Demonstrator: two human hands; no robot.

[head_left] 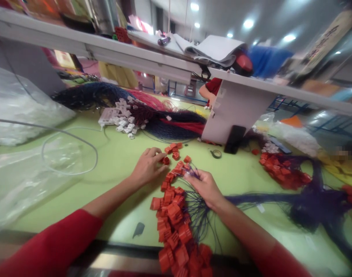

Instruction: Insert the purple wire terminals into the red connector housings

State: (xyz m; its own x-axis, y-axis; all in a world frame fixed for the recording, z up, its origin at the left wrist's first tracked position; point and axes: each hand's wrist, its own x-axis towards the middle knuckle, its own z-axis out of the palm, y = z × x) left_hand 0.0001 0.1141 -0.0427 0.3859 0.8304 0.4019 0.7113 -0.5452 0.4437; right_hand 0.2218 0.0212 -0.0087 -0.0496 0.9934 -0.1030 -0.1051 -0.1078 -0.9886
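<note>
My left hand (148,164) is at the centre of the green table, its thumb and fingers curved around a small orange-red connector (165,161). More loose connectors (175,151) lie just beyond it. My right hand (204,185) pinches dark purple wires (195,173) close to the connectors. A long pile of orange-red connectors (174,215) runs from between the hands to the near table edge. Thin dark wires (199,209) fan out from it beneath my right hand and join a purple bundle (259,198) stretching right.
Clear plastic bags (22,104) lie left, beside a looped grey cable (97,154). White connectors (126,119) and wire bundles (176,129) lie behind. A tape roll (216,154) and black phone (235,139) are right of centre. A shelf (164,61) crosses above; a person's arm (207,92) shows beyond.
</note>
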